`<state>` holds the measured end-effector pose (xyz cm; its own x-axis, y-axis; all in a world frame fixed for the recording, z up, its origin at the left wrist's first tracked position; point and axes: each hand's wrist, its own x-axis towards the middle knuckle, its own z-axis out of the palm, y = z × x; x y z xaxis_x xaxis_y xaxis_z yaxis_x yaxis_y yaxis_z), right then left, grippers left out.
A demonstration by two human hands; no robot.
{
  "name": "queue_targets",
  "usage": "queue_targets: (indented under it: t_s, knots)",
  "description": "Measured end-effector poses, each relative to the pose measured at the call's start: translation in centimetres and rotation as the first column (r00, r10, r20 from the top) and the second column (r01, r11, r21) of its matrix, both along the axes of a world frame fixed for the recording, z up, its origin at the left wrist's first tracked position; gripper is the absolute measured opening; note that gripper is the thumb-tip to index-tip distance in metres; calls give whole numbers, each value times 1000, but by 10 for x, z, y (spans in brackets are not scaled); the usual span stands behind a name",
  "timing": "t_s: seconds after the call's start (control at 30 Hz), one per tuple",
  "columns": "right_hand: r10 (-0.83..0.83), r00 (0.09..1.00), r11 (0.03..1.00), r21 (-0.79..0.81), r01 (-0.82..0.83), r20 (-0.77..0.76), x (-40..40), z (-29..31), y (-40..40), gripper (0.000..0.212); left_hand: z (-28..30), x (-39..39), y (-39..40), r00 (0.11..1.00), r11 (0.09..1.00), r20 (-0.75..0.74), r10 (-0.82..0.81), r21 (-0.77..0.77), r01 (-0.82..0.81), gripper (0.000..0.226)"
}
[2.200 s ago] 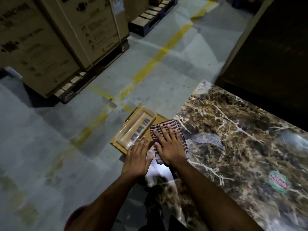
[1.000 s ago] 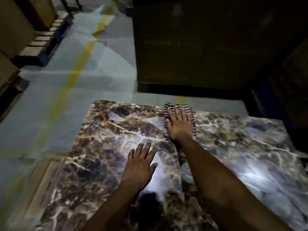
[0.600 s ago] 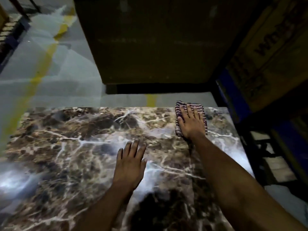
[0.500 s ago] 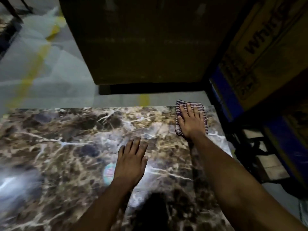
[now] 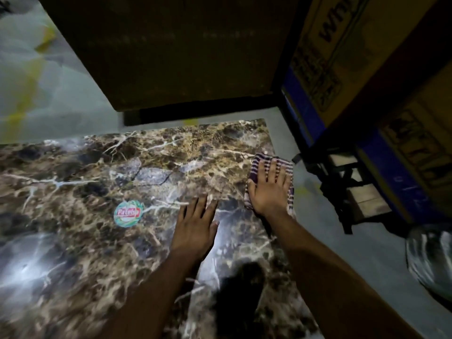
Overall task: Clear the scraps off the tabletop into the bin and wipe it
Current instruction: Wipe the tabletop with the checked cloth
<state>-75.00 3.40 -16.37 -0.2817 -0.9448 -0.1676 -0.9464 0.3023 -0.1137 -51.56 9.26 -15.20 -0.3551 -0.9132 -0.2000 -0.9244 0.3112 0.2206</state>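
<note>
A brown marble tabletop (image 5: 97, 182) fills the lower left of the view. My right hand (image 5: 267, 189) presses flat on a striped cloth (image 5: 256, 165) at the table's right edge, with part of the cloth hanging past that edge. My left hand (image 5: 195, 226) rests flat on the marble, fingers straight, a little left of the right hand. A round green and red sticker (image 5: 127, 214) lies on the marble to the left of my left hand. No loose scraps show on the surface.
A big dark box (image 5: 171, 52) stands beyond the table's far edge. Cardboard cartons (image 5: 354, 57) on a blue rack and a pallet (image 5: 354, 192) stand to the right. A clear plastic bag (image 5: 430, 260) shows at the right edge. Grey floor with a yellow line (image 5: 22, 94) lies at the left.
My right hand has slid the cloth from the left edge across the far side, then back along the right edge toward me. My left hand stays flat on the marble. The view has turned right.
</note>
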Motion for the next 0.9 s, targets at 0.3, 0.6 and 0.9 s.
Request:
queue_targets:
  t_s: [0.3,0.6,0.9]
  knots:
    - [-112,993,992,60,115,-40,39,6,208,76,8,49,135,998,998,-9,-65,23,65,61]
    - [-125,992,970,206,127,-25,55,29,341,91,-2,107,241,988,989,59,-146,46,144,64]
    - [-400,814,832,-206,515,420,26,73,416,20,35,117,270,987,984,63,-146,-99,151,64]
